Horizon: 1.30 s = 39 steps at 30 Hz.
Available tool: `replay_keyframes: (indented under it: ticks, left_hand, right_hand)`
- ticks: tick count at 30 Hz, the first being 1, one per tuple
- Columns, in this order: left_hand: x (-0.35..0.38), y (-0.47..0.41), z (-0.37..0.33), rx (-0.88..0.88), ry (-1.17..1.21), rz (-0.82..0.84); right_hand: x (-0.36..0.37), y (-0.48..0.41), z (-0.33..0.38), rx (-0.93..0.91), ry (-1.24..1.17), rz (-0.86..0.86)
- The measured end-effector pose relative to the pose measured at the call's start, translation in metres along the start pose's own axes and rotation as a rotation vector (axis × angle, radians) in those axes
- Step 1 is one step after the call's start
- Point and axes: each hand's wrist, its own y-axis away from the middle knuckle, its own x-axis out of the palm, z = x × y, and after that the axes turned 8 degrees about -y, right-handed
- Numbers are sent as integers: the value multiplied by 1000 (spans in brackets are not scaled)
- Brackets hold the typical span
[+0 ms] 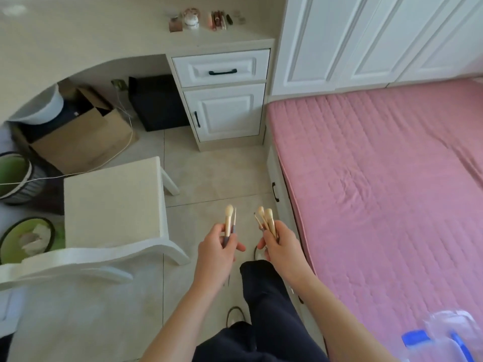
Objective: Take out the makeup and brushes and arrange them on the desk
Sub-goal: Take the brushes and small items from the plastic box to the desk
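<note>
Brushes [267, 218] are in transit, I judge, toward the desk [104, 35] at eleven o'clock, where makeup [209, 19] sits near twelve; laying them beside it comes next. Left hand [219, 246] pinches two, right hand [281, 248] grips a fanned cluster, near six o'clock, heads up: cream bristles, gold ferrules, grey handles.

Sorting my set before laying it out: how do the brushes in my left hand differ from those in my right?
The left hand pinches a pair of pale-bristled, gold-and-grey makeup brushes; the right hand grips a fuller brush bunch of at least three. The pair stands near parallel; the brush bunch fans out. Both point bristles up.
</note>
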Motion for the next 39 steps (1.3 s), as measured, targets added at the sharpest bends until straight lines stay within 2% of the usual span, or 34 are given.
replay_keyframes:
  ticks: [17, 27, 39]
  left_hand:
    - [8, -200, -140, -63, 188, -118]
    - [-29, -323, -173, -67, 153, -146]
    - [-104, -507, -228, 45, 92, -81]
  right_hand:
    - [-47, -227, 136, -57, 48, 133]
    - [-22, -339, 198, -60, 10, 81]
    - [30, -485, 307, -41, -10, -2]
